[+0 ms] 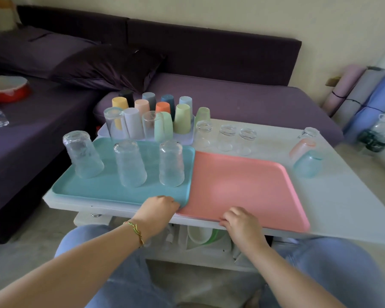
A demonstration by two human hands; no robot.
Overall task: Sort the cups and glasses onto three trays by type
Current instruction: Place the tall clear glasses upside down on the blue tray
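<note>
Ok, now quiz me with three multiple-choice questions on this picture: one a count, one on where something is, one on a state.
1. How many glasses stand on the teal tray?
A) two B) three C) five
2. What does the right hand grip?
A) a glass B) the near edge of the pink tray C) the far edge of the teal tray
3. How do those glasses stand?
A) on their sides B) mouth up C) upside down

Answers: 1 B, three clear glasses stand in a row on it. 2 B, its fingers curl over the pink rim nearest the person. 3 C, their thick bases face up.
</note>
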